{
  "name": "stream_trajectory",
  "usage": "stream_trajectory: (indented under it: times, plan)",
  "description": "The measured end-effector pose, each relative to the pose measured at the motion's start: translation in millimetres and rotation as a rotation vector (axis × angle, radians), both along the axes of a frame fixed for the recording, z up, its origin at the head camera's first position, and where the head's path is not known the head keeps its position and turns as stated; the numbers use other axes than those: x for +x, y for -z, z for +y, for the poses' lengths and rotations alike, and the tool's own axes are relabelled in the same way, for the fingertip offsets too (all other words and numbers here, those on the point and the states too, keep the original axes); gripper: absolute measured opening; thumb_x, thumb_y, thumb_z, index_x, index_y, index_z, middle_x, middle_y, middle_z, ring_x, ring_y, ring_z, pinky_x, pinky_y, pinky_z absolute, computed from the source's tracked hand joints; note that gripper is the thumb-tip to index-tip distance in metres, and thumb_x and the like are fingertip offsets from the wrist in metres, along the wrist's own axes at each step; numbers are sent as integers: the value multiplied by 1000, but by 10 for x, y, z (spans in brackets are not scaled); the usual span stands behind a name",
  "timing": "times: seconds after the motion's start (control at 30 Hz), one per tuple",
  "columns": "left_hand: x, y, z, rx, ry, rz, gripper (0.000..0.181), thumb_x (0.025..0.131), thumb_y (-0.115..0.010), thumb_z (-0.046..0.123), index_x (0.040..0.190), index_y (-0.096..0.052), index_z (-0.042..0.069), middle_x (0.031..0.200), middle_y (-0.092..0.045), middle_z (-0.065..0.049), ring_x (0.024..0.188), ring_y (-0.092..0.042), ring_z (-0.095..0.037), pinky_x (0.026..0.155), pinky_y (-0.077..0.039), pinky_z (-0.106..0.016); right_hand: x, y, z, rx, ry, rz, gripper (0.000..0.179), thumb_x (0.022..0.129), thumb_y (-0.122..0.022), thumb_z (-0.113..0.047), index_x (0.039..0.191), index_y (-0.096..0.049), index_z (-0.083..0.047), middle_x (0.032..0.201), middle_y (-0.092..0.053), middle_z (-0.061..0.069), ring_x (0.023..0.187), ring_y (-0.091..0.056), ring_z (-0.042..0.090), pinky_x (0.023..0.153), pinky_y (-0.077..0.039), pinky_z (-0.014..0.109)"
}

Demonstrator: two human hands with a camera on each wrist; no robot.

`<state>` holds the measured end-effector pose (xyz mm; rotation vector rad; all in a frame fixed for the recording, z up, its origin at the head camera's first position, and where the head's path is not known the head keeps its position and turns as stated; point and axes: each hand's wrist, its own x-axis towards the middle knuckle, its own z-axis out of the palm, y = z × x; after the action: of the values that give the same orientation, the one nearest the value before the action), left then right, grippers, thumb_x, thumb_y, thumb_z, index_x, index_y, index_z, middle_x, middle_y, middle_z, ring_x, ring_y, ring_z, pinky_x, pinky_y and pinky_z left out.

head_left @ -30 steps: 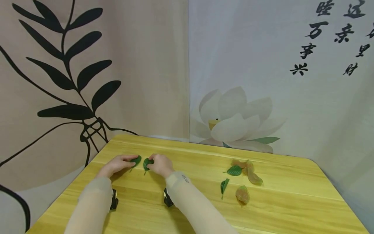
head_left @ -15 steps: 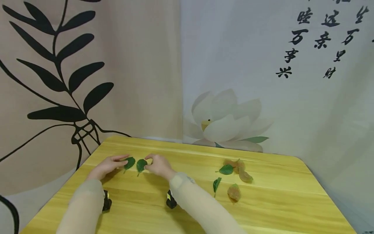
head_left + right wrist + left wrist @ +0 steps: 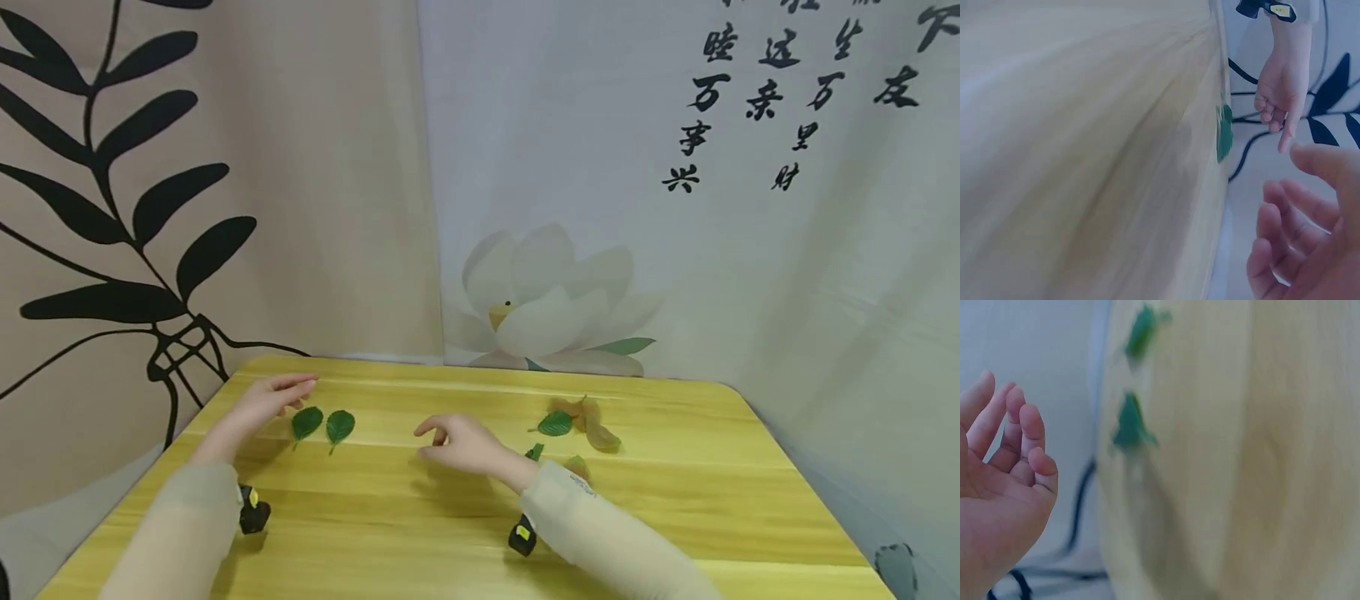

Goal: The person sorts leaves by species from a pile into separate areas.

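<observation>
Two green leaves lie side by side on the table's left part, a left one and a right one, stems toward the near edge. My left hand hovers just behind and left of the left leaf, fingers loosely bent and holding nothing. In the left wrist view that hand is raised apart from both leaves. My right hand is above the table between the leaf pair and the right-hand leaves. The right wrist view shows its fingers loosely curled around nothing.
Right of the right hand lie a green leaf against brownish curled leaves. Nearer, another green leaf and a brownish leaf are partly hidden by the right arm. A printed cloth hangs behind the wooden table.
Both hands have let go of the two leaves, which stay on the table. The right hand has moved right, the left hand lifted slightly away. The head view has turned right.
</observation>
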<state>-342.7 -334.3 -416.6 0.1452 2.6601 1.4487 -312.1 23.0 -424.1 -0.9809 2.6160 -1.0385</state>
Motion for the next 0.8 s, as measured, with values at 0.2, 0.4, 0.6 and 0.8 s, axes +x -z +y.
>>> stream_trajectory:
  times: [0.2,0.4,0.6,0.8]
  plan:
    - [-71,-174,556,8,156,22,56,99,-54,41,142,-49,5,120,-59,-15,104,-54,-36,84,-43,-47,149,92,693,-78,80,-20,31,92,-67,-26,118,-68,-9,79,-60,-7,50,-45,7,49,-40,24]
    - [-115,-187,1181,47,295,22,46,99,-57,32,137,-55,6,120,-62,-11,100,-56,-38,81,-43,-46,234,88,1299,-120,169,-14,30,93,-66,-24,117,-68,-5,81,-62,-3,58,-48,10,50,-41,26]
    - [-149,-96,1781,59,414,-5,39,98,-59,27,132,-61,7,114,-64,-11,97,-59,-37,82,-44,-52,190,29,1732,-128,278,-7,27,94,-64,-23,113,-70,-6,82,-61,-2,64,-51,17,53,-43,29]
    - [-127,45,2352,36,515,-27,36,98,-59,24,128,-63,5,114,-64,-19,86,-61,-22,77,-46,-49,156,104,1938,-177,281,-76,27,94,-63,-21,110,-69,0,82,-60,4,74,-57,34,61,-53,43]
